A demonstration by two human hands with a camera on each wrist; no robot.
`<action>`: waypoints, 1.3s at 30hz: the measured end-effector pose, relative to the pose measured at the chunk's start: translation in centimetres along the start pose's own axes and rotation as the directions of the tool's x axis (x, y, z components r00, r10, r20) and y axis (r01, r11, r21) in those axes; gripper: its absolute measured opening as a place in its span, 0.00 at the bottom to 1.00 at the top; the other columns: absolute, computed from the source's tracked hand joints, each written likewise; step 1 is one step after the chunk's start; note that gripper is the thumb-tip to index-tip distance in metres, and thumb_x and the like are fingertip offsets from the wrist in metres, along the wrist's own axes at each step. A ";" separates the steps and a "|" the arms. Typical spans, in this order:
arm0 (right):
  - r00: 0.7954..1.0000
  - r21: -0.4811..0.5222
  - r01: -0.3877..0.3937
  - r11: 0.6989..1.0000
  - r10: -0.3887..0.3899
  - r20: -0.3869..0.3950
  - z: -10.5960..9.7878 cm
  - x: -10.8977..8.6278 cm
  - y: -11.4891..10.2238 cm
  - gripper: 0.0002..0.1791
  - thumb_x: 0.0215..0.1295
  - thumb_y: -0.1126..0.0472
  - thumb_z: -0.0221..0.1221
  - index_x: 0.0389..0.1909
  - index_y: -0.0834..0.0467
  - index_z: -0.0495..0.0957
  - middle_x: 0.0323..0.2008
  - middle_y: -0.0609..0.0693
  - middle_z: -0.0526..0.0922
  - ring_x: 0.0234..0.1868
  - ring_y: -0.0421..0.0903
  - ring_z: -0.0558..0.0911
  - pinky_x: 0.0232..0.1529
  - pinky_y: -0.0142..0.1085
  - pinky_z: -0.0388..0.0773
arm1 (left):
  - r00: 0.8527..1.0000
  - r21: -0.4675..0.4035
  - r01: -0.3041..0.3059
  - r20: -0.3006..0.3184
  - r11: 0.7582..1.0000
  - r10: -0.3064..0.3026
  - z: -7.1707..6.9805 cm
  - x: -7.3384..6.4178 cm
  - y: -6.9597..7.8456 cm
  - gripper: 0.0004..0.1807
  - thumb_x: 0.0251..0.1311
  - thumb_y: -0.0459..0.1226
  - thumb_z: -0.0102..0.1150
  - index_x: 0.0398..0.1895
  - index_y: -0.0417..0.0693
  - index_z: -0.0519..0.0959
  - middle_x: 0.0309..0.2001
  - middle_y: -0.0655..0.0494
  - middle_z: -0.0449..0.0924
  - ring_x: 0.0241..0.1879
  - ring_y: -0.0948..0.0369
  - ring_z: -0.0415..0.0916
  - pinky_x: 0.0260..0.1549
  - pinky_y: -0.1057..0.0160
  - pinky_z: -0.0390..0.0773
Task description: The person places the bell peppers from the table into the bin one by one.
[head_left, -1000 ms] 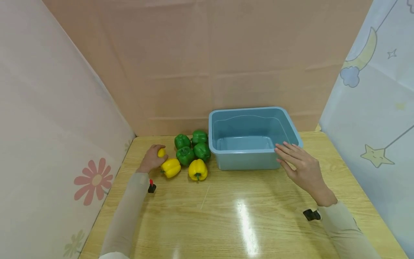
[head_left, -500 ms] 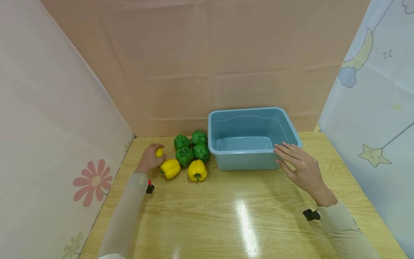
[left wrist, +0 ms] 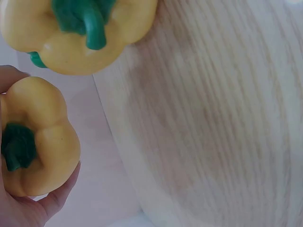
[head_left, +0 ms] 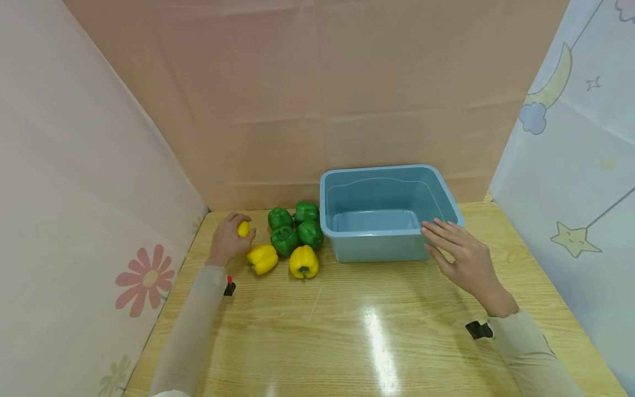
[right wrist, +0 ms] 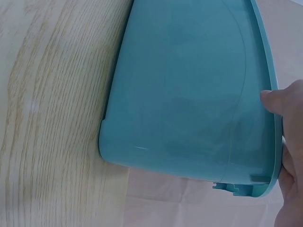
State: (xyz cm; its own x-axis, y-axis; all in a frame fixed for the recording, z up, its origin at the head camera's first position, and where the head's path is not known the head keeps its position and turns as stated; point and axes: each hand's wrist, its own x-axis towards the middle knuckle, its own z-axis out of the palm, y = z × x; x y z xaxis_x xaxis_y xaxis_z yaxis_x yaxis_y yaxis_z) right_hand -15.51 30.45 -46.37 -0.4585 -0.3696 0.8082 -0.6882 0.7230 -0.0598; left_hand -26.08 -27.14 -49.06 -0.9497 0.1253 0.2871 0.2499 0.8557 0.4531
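My left hand (head_left: 228, 238), at the far left of the table, grips a yellow bell pepper (head_left: 243, 229). In the left wrist view, the fingers and thumb curl round this pepper (left wrist: 52, 146), and its green stem shows. Just to its right on the table lie two more yellow bell peppers (head_left: 262, 259) (head_left: 303, 262). My right hand (head_left: 463, 256) holds the front right corner of the blue plastic tub (head_left: 382, 248). Its thumb (right wrist: 273, 100) lies on the tub's outer wall below the rim, and the fingers reach over to the other side.
Several green bell peppers (head_left: 285, 241) cluster between the yellow ones and the tub's left side. A brown paper backdrop (head_left: 317, 110) stands behind the table (head_left: 317, 342). Patterned panels (head_left: 74, 193) flank both sides.
My left hand, with the yellow bell pepper in its grip, has drawn slightly back and left, away from the other peppers. The right hand and tub have stayed put.
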 end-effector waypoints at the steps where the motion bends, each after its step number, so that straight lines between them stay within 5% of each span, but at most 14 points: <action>1: 1.000 -0.001 0.001 1.000 -0.001 -0.001 0.0 0.0 0.0 0.29 0.84 0.41 0.51 0.58 0.60 0.88 0.59 0.55 0.89 0.63 0.56 0.87 0.78 0.35 0.66 | 1.000 0.001 -0.010 -0.003 1.000 0.010 0.0 0.0 0.1 0.20 0.66 0.43 0.68 0.56 0.42 0.84 0.61 0.43 0.81 0.55 0.41 0.80 0.56 0.39 0.81; 9: 1.000 0.004 0.005 1.000 -0.005 0.000 -0.1 0.0 0.0 0.27 0.84 0.42 0.52 0.60 0.59 0.88 0.59 0.55 0.89 0.64 0.55 0.86 0.78 0.35 0.66 | 0.999 0.001 -0.028 0.014 1.000 0.028 -0.3 0.4 1.1 0.24 0.63 0.44 0.73 0.57 0.42 0.82 0.62 0.43 0.80 0.60 0.39 0.77 0.62 0.36 0.77; 27: 1.000 0.000 0.008 1.000 -0.008 0.005 0.1 0.0 0.2 0.27 0.85 0.42 0.51 0.61 0.57 0.87 0.59 0.55 0.89 0.62 0.57 0.87 0.78 0.35 0.65 | 0.980 -0.037 -0.186 -0.083 0.982 0.182 -0.8 1.2 3.3 0.16 0.63 0.35 0.72 0.53 0.41 0.85 0.56 0.43 0.83 0.50 0.44 0.82 0.52 0.41 0.85; 39: 1.000 0.007 -0.006 1.000 0.006 -0.024 0.2 0.1 0.1 0.24 0.84 0.44 0.53 0.60 0.57 0.87 0.58 0.55 0.89 0.61 0.58 0.88 0.78 0.33 0.65 | 0.963 -0.042 -0.257 -0.093 0.966 0.252 -1.6 2.1 4.8 0.15 0.64 0.35 0.70 0.52 0.39 0.84 0.53 0.42 0.84 0.47 0.46 0.81 0.48 0.45 0.85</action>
State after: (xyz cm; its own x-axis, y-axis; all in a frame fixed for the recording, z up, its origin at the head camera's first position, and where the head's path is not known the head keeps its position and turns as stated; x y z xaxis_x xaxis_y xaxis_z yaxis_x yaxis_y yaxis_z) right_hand -15.74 30.36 -46.45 -0.4488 -0.3510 0.8218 -0.6895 0.7210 -0.0686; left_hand -26.57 -23.58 -44.94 -0.8339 0.2898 0.4696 0.4933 0.7731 0.3988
